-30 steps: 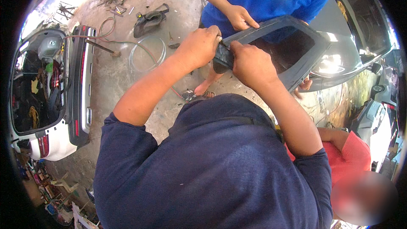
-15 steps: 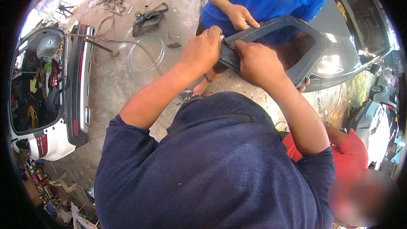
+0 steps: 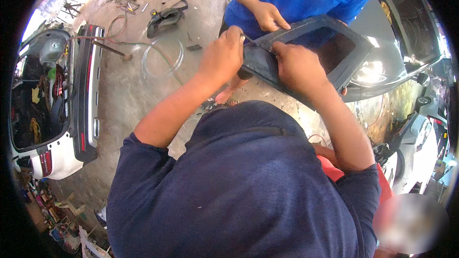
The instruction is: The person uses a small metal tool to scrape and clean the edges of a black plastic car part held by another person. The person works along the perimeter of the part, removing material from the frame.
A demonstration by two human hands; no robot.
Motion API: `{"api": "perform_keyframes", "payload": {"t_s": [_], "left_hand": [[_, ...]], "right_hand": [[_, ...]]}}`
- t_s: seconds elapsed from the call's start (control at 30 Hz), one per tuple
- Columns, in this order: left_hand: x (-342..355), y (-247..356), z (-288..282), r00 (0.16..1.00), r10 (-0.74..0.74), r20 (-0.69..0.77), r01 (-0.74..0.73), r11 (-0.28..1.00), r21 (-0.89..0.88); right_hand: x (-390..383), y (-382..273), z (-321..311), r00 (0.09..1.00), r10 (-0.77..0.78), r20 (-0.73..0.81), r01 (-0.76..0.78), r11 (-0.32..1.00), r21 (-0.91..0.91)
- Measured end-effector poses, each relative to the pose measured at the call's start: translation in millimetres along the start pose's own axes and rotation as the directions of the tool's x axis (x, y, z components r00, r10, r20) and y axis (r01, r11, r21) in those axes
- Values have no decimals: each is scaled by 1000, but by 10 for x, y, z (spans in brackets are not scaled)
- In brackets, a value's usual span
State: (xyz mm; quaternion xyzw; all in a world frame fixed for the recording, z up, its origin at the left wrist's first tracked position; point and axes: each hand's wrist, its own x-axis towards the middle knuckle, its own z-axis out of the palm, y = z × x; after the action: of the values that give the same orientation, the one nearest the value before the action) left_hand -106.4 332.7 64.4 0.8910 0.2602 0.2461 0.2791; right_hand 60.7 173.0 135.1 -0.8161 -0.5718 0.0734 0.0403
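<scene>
A dark window panel (image 3: 319, 32), with a broad black border around a see-through middle, is held up in front of me at a slant. A thin dark strip (image 3: 258, 44) runs along its left end between my hands. My left hand (image 3: 221, 53) is closed in a fist around the strip's left end, at the panel's corner. My right hand (image 3: 301, 66) is closed with the fingertips pinching the strip's other end, above the border. Across from me, a co-worker in a blue shirt rests one hand (image 3: 270, 16) on the panel's far edge.
A grey car (image 3: 368, 86) stands close at the right. To the left is a white car's open rear (image 3: 64, 162). Clear coiled hose (image 3: 162, 74), a black bag (image 3: 165, 21) and tools lie on the floor. A dog stands far left; a person in red is at my right.
My left hand has shifted slightly left and my right hand slightly right, widening the gap between them and showing more of the strip. The person in red has moved lower and partly behind my arm.
</scene>
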Motion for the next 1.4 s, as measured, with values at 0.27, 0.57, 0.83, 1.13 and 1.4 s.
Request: {"api": "perform_keyframes", "payload": {"t_s": [0.27, 0.57, 0.83, 1.13, 1.4], "left_hand": [[51, -45, -120, 1000, 15, 24, -14, 999, -49], [27, -47, -198, 997, 35, -75, -40, 997, -63], [-22, -47, -266, 992, -20, 128, 31, 996, -89], [139, -133, -487, 916, 210, 342, -147, 969, -200], [-35, -78, -423, 973, 39, 226, -35, 999, -23]], "right_hand": [[39, -365, -111, 996, -78, 41, 76, 996, 52], [87, -137, -162, 998, -11, 65, 10, 1000, 15], [-23, -65, -121, 999, -15, 53, 13, 999, 39], [-73, -256, -30, 989, -91, 119, 83, 994, 70], [-63, -486, -59, 978, -166, 127, 160, 985, 60]]}}
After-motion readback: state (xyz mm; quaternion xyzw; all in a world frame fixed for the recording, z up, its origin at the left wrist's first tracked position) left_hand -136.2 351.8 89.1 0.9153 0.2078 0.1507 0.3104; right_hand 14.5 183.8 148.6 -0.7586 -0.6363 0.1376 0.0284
